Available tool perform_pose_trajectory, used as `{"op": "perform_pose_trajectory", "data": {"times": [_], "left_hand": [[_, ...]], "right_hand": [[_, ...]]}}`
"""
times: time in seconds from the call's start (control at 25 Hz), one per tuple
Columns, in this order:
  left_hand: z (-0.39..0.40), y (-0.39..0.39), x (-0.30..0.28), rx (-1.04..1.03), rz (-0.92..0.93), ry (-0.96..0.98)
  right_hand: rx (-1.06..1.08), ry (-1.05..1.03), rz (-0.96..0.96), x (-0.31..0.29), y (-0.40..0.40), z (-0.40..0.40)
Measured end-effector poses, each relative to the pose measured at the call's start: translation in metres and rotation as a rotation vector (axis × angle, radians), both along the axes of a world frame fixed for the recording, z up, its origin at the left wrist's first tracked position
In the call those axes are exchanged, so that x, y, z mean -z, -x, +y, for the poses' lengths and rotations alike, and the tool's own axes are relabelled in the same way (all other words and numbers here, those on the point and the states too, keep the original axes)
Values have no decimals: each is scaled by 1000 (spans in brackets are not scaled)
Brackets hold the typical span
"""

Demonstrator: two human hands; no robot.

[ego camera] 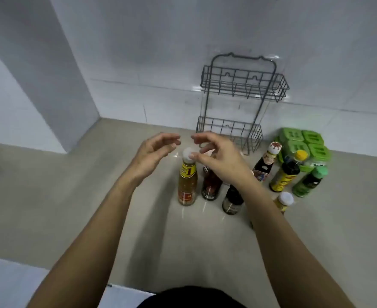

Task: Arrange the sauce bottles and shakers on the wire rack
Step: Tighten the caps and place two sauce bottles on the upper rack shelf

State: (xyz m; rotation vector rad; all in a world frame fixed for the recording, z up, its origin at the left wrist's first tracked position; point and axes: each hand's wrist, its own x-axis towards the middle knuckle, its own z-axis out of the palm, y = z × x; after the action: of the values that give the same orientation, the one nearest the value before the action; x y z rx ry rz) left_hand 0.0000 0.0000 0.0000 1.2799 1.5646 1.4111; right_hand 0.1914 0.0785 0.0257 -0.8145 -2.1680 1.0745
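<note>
2 hands bare, fingers spread, gripping nothing: left hand (155,152), right hand (216,155) above amber sauce bottle (187,181) | 6 more containers right of it | wire rack (242,94) far, both tiers bare | step: first pick | next: close round bottle neck, lift to rack

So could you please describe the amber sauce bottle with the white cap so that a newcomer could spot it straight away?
Start at the grey two-tier wire rack standing against the white wall, then look in front of it at the cluster of bottles on the beige counter. The amber sauce bottle with the white cap stands at the far left of that cluster, beside a dark red bottle; it alone holds pale golden liquid.
</note>
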Motion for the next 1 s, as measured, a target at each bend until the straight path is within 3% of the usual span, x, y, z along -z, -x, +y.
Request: {"op": "perform_pose_trajectory", "data": {"times": [0.08, 0.16, 0.32, 0.48, 0.6, 0.72, 0.76, 0.84, 0.92, 1.0], "left_hand": [[-6, -6, 25, -23, -94, 150], [-15, -21, 59, -27, -194, 280], [-17, -42, 90, -65, -394, 345], [-19, -52, 110, -149, -462, 406], [-22, -49, 115, -255, -602, 457], [-23, -41, 100, -242, -1113, 369], [-22, -36, 93, -255, -1187, 299], [-20, -29, 76, -327, -1115, 159], [-18, -25, 54, -418, -908, 51], [-19, -28, 36, -495, -760, -56]], "right_hand": [[-19, -91, -192, 4, 6, 0], [4, -127, -255, 10, 9, -4], [62, -180, -249, 16, 17, -7], [152, -224, -253, 18, 19, -6], [232, -107, -110, 12, 10, -1], [242, 115, 176, -1, 0, 7], [229, 138, 234, -5, -3, 9], [202, 25, 279, -13, -10, 13], [205, -181, 224, -14, -17, 19], [241, -258, 137, -11, -21, 28]]}}
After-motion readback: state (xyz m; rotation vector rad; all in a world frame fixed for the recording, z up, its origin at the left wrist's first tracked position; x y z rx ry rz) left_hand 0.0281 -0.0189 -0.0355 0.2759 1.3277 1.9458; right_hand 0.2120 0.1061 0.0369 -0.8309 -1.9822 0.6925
